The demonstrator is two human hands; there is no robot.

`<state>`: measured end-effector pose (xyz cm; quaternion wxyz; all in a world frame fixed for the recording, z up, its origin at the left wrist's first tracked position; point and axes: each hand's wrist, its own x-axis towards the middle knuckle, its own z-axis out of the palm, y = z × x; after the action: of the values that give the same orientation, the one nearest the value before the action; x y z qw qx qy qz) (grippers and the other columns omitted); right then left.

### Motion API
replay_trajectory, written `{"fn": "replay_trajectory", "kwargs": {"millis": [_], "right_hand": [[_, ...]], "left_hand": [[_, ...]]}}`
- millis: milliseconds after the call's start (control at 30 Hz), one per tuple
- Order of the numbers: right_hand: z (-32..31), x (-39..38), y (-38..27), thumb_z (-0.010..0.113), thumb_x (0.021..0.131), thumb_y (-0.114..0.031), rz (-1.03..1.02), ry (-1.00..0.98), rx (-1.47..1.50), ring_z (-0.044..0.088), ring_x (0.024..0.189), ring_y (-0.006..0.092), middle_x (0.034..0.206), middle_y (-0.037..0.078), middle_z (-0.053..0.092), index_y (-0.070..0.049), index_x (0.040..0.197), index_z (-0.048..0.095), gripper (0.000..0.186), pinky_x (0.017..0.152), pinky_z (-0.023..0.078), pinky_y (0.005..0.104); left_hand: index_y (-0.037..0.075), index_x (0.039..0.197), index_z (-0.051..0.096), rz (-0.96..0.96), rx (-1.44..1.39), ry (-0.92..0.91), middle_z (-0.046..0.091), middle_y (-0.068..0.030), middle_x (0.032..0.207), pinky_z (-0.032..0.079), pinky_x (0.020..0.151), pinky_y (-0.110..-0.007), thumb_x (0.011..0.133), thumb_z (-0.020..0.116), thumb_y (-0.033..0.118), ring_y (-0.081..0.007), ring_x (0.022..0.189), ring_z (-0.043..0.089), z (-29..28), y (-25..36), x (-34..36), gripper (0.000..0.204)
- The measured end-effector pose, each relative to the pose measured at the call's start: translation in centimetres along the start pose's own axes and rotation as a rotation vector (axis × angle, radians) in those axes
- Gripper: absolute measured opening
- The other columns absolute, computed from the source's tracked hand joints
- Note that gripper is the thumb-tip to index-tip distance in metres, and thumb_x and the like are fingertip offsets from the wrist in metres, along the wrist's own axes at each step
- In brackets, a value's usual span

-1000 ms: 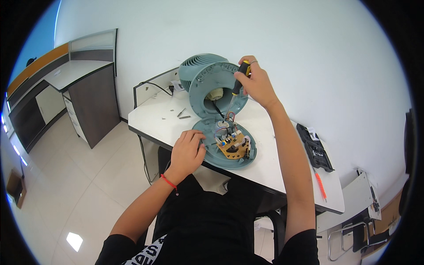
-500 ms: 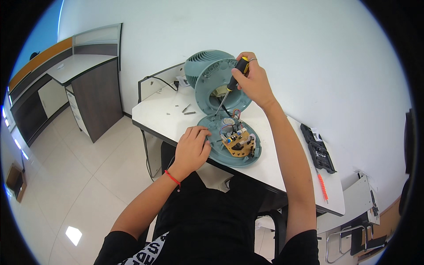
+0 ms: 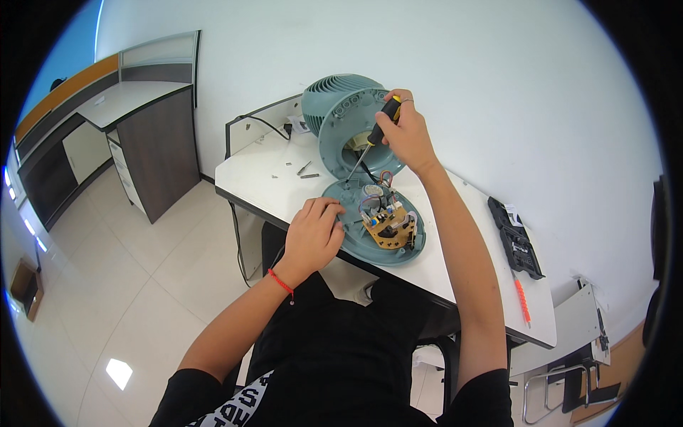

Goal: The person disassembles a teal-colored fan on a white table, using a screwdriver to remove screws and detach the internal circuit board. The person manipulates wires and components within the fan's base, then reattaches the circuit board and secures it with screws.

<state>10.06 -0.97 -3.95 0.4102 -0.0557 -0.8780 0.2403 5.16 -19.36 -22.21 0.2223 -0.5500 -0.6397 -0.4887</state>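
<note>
My right hand [image 3: 411, 141] is closed round the black and yellow handle of a screwdriver [image 3: 383, 122]. Its shaft slants down and left, with the tip at the upper left part of a grey-green oval base cover [image 3: 353, 247]. Curled fingers of my left hand [image 3: 307, 238] grip the cover's left rim. Inside the cover sit a tan circuit board [image 3: 393, 236], a small round motor [image 3: 372, 192] and coloured wires. Behind it a matching ribbed housing [image 3: 334, 142] lies on its side, its round opening facing me, joined to the cover by dark wires.
On the white desk [image 3: 260, 174], small bits [image 3: 309, 176] lie left of the housing. A black power plug [image 3: 287, 129] and cord are at the back left. To the right are an open black tool case [image 3: 514, 238] and an orange rod [image 3: 522, 300]. A wall stands behind.
The view has shifted slightly. Both hands keep their holds, and the screwdriver tip stays at the upper left of the base cover.
</note>
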Motion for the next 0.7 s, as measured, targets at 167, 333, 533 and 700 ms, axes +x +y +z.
{"fn": "replay_trajectory", "kwargs": {"millis": [167,333,533,700], "right_hand": [[0.1,0.2,0.5,0.060,0.087,-0.021,0.012,-0.082,-0.031,0.055,0.058,0.0213,0.069,0.010,0.056,-0.003,0.115,0.044,0.037,0.060,0.047,0.0344],[-0.3,1.0,-0.2,0.060,0.087,-0.022,-0.072,-0.111,-0.133,0.059,0.067,0.0239,0.075,0.011,0.060,-0.005,0.110,0.053,0.029,0.065,0.047,0.0356],[0.0,2.4,-1.0,0.060,0.088,-0.034,-0.171,-0.085,-0.473,0.064,0.072,0.0239,0.077,0.011,0.065,-0.007,0.105,0.063,0.032,0.068,0.049,0.0349],[-0.1,3.8,-0.9,0.056,0.088,-0.046,-0.119,-0.171,-0.515,0.067,0.087,0.0309,0.088,0.014,0.070,-0.009,0.102,0.066,0.041,0.078,0.053,0.0404]], "left_hand": [[0.003,0.104,0.061,-0.007,0.015,-0.005,0.059,-0.0131,0.113,0.046,0.089,-0.041,0.084,0.053,0.012,-0.0327,0.103,0.055,0.2,-0.1,0.0,0.023],[0.004,0.103,0.061,-0.005,0.025,0.001,0.059,-0.0117,0.112,0.047,0.087,-0.040,0.084,0.054,0.012,-0.0315,0.103,0.055,0.2,0.0,0.0,0.022],[0.005,0.102,0.062,0.017,0.044,0.026,0.060,-0.0098,0.109,0.049,0.085,-0.040,0.083,0.056,0.013,-0.0295,0.102,0.056,0.3,-0.1,0.0,0.021],[0.005,0.103,0.062,0.012,0.051,0.014,0.060,-0.0100,0.111,0.049,0.086,-0.040,0.083,0.056,0.013,-0.0295,0.104,0.056,0.3,-0.1,0.0,0.022]]}}
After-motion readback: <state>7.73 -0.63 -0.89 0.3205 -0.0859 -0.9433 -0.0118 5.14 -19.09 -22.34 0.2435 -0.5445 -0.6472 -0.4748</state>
